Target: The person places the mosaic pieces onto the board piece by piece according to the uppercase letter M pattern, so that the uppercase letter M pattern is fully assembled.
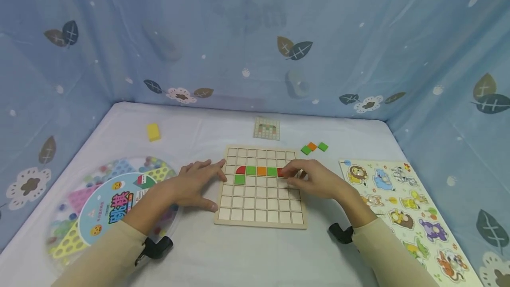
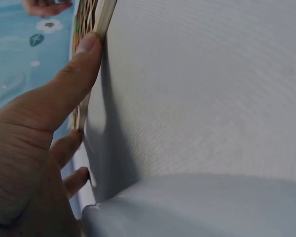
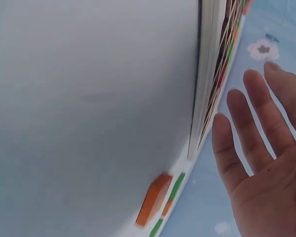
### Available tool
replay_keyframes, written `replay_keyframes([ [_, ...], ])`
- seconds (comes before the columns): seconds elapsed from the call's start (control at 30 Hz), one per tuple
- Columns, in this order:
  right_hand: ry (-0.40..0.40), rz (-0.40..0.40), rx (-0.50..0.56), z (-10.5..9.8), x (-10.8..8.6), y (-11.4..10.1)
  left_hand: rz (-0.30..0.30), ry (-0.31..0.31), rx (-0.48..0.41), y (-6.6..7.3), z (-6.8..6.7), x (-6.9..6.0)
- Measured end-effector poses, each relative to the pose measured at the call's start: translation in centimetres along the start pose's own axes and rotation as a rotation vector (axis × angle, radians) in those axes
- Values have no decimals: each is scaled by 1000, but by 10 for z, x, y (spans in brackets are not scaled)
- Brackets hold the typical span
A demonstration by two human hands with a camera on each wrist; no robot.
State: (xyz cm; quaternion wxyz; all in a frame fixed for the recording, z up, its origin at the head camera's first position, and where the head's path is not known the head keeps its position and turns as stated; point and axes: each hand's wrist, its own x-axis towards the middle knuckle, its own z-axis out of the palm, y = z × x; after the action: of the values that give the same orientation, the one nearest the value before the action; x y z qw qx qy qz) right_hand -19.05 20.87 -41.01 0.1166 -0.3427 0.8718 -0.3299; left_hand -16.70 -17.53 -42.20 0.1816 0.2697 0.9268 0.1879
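Note:
A square wooden grid board [image 1: 260, 226] lies in the middle of the table. Five tiles form a row on it: a rounded red tile [image 1: 241, 170], a green tile [image 1: 251, 170], an orange tile [image 1: 261, 171], another green tile [image 1: 272, 172] and a red tile [image 1: 280, 172]. Below the row's left end sits one more green tile [image 1: 240, 179]. My left hand [image 1: 195, 184] touches the board's left edge, thumb and fingers spread. My right hand [image 1: 314, 178] has its fingertips at the right-hand red tile; its fingers look loosely extended in the right wrist view.
Behind the board lies a small pattern card [image 1: 266, 128]. Loose green and orange tiles [image 1: 312, 146] lie behind the right hand. A yellow block [image 1: 153, 132] sits back left, a round game box [image 1: 99, 207] at left, an animal puzzle board [image 1: 402, 218] at right. Curtains [image 1: 239, 34] surround the table.

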Motion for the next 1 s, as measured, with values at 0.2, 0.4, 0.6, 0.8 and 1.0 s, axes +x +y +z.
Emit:
replay_keyframes([
  [0.2,32,35,-32,-13,-14,6,-9,-13,-4,1,-1,2],
  [0.4,50,49,-64,-22,-26,14,-27,-20,27,2,-3,4],
  [0.6,68,73,-80,-27,-37,22,-24,-27,26,3,-4,5],
  [0.8,79,123,-102,-29,-49,31,-18,-31,22,3,-4,4],
  [1.0,93,176,-125,-33,-59,36,-26,-28,19,4,-3,4],
])
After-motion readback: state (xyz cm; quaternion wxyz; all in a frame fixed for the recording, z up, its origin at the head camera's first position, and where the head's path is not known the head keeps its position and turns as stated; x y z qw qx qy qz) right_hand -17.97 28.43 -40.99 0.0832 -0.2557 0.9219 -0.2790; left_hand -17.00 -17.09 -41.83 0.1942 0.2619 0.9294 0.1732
